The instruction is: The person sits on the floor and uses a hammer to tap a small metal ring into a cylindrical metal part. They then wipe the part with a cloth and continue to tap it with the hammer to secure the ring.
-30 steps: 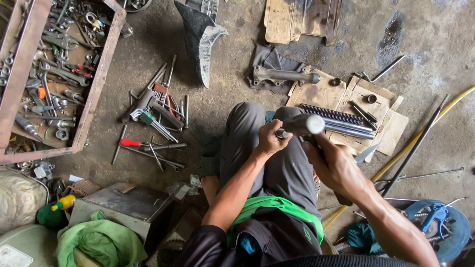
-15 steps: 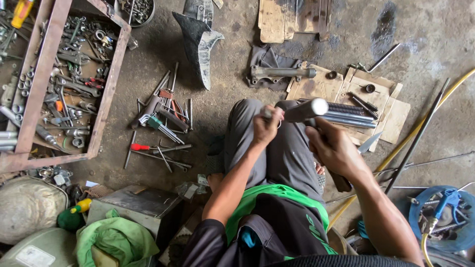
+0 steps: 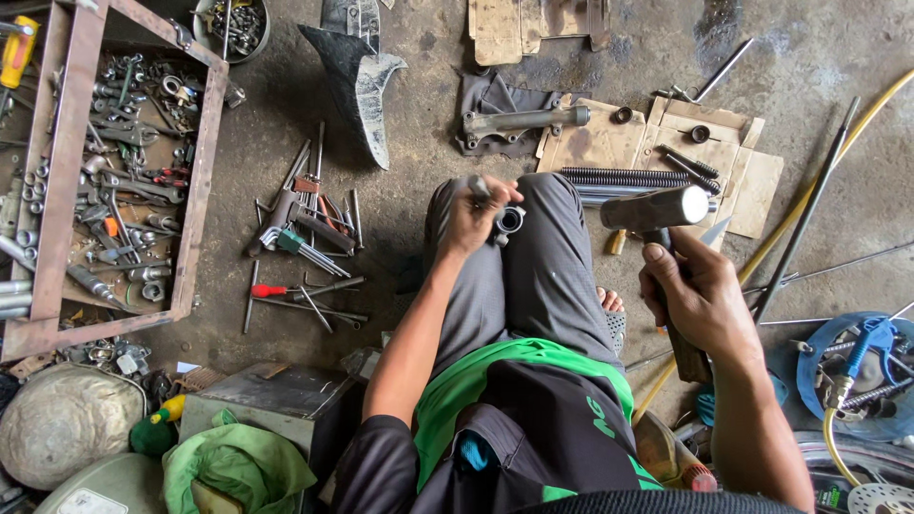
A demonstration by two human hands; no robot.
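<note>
My left hand [image 3: 473, 217] rests on my knee, closed around a thin metal punch that stands against a small metal tube part [image 3: 507, 221]. My right hand [image 3: 698, 301] grips the wooden handle of a hammer [image 3: 657, 209]. Its steel head is lifted to the right, away from the knee. I sit on the concrete floor with grey trousers and a green-trimmed black shirt. A fork leg tube [image 3: 524, 121] lies on a dark rag ahead of the knee. A long coil spring [image 3: 624, 177] lies on cardboard [image 3: 600, 143] just beyond.
A rusty metal tray [image 3: 195, 181] full of wrenches and sockets stands at the left. Loose tools [image 3: 300, 233] lie on the floor beside it. A black plastic fairing [image 3: 360, 81] lies ahead. A yellow hose [image 3: 819, 181] and thin rods cross at right, near a blue air gun [image 3: 871, 343].
My right hand has swung the hammer away from the part on the knee, out to the right. My left hand has stayed on the knee with the punch.
</note>
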